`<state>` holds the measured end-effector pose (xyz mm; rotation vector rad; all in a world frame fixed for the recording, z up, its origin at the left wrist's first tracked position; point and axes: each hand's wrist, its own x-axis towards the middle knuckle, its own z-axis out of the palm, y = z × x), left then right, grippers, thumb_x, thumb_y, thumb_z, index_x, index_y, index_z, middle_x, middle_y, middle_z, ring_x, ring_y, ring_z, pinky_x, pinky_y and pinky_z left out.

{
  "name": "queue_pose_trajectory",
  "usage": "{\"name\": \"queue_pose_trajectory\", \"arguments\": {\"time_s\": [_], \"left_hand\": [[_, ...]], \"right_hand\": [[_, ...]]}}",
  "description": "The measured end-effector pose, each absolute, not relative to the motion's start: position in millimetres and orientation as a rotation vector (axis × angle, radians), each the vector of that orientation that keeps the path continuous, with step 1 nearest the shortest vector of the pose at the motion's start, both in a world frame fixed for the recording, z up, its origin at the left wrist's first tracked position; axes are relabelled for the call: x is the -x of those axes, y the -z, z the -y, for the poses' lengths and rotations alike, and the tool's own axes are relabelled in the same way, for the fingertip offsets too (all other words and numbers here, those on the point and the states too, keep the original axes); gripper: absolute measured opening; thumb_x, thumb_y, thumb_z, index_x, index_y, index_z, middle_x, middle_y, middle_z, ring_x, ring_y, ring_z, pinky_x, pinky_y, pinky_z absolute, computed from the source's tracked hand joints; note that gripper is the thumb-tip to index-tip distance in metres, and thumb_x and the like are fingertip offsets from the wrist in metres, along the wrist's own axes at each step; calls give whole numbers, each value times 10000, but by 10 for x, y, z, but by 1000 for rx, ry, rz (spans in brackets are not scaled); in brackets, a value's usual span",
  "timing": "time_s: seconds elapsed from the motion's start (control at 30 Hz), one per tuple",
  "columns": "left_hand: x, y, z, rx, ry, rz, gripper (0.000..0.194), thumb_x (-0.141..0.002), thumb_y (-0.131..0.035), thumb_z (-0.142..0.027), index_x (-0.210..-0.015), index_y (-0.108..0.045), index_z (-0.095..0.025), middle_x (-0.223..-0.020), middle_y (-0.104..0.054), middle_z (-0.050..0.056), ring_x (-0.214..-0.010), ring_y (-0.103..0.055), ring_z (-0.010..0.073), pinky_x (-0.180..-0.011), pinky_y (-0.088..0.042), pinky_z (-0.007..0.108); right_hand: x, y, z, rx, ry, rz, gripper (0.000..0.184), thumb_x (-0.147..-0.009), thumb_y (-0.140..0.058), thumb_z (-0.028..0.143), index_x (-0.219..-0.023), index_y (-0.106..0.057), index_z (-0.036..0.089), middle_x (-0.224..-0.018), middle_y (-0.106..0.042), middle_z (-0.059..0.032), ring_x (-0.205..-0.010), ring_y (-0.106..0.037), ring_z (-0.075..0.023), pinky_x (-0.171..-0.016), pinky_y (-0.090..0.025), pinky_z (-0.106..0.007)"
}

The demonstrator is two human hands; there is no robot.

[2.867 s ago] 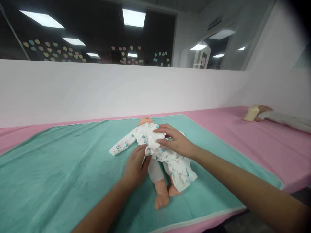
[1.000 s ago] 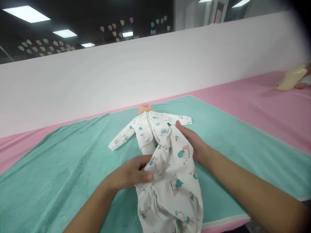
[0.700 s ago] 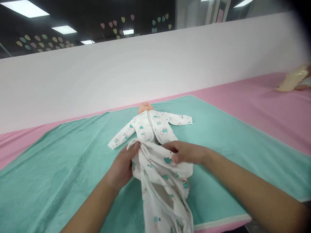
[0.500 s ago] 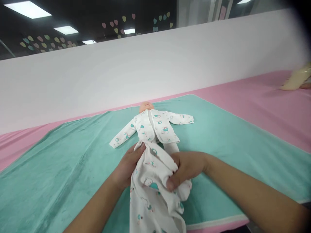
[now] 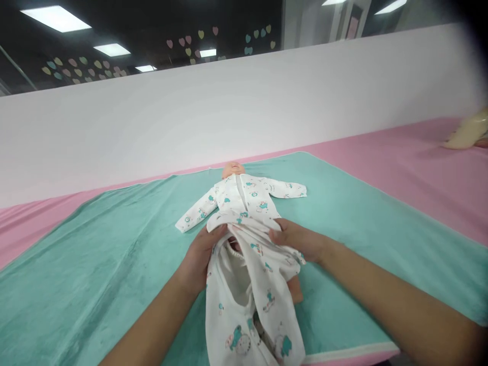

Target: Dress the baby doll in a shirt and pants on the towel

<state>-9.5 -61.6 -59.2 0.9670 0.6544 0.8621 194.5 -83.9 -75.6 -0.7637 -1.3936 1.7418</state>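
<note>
A baby doll (image 5: 233, 168) lies on its back, dressed in a white printed jacket (image 5: 263, 195) with both sleeves spread out. White printed baby trousers (image 5: 267, 269) cover its lower body and hang toward me, with an opening in the cloth showing in front. My left hand (image 5: 201, 254) grips the left side of the trousers, thumb on top of the cloth. On the other side, my right hand (image 5: 297, 239) pinches the cloth at the upper right. Part of the doll's leg (image 5: 295, 290) shows below my right hand; the rest of its legs are hidden by fabric.
Under the doll is a green blanket (image 5: 125, 254) over a pink cloth (image 5: 412, 162). A white wall (image 5: 229, 112) rises behind, with dark glass and heart stickers above. At the far right edge is a cream-coloured object (image 5: 467, 131), partly cut off.
My right hand has moved up and drawn the trousers' upper edge over the jacket's lower hem. The cloth's opening and part of the doll's leg now show. My left hand keeps its grip.
</note>
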Motion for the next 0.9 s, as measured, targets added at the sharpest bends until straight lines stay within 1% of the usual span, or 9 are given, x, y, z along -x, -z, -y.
{"name": "queue_pose_trajectory", "arguments": {"time_s": [0.13,0.23,0.37,0.47,0.53,0.63,0.73,0.83,0.9], "left_hand": [[41,568,660,-968,-882,-739,466,-719,-667,-303,-1152,-595,-149,-827,-703,81,-723,-659,255,-663,-497,335],[53,599,684,-1005,-813,-792,427,-762,-638,-356,-1139,-600,-160,-756,-688,60,-637,-635,214,-597,-471,301],[128,692,649,-1172,-548,-599,385,-730,-666,-453,-951,-650,-138,-590,-591,24,-476,-495,121,-502,-389,248],[152,756,635,-1260,-411,-473,296,-657,-750,-380,-735,-635,-119,-542,-528,10,-501,-465,106,-514,-360,231],[139,766,650,-1231,-467,-498,259,-671,-745,-337,-684,-618,-112,-561,-536,17,-537,-488,114,-536,-371,229],[98,707,686,-1089,-614,-547,241,-735,-690,-328,-850,-649,-121,-648,-608,42,-574,-551,143,-570,-424,251],[67,595,703,-899,-711,-577,355,-827,-576,-371,-1101,-607,-147,-798,-672,82,-677,-630,201,-669,-482,314],[79,538,688,-784,-671,-581,476,-866,-474,-463,-1175,-575,-116,-880,-686,130,-773,-657,257,-745,-497,371],[102,567,673,-806,-659,-556,505,-852,-485,-490,-1171,-580,-110,-893,-687,138,-791,-658,265,-750,-500,374]], "right_hand": [[-1951,716,897,935,-1765,1796,310,-611,-787,372,-806,-683,154,-750,-660,-12,-689,-602,-155,-627,-479,-255],[-1950,766,888,804,-1737,1570,294,-695,-735,370,-903,-680,170,-834,-674,-27,-783,-622,-171,-724,-494,-291],[-1958,819,815,622,-1621,1089,257,-814,-624,384,-957,-669,175,-835,-687,-44,-755,-643,-159,-724,-498,-287],[-1959,809,777,585,-1632,985,279,-841,-586,393,-996,-657,173,-853,-692,-65,-749,-650,-175,-691,-504,-294],[-1952,802,770,586,-1645,986,303,-834,-592,402,-1020,-651,170,-879,-695,-76,-761,-655,-190,-697,-509,-310],[-1934,811,778,585,-1647,1054,335,-825,-601,408,-1033,-654,151,-907,-697,-94,-776,-658,-201,-705,-514,-321],[-1920,834,794,625,-1682,1125,335,-799,-647,360,-1067,-650,159,-954,-696,-89,-787,-659,-187,-724,-513,-306],[-1913,853,806,704,-1726,1175,368,-747,-708,308,-1086,-646,180,-970,-698,-74,-814,-660,-189,-735,-509,-297],[-1902,861,809,723,-1716,1160,369,-740,-714,318,-1079,-649,186,-956,-701,-69,-831,-660,-199,-745,-508,-308]]}}
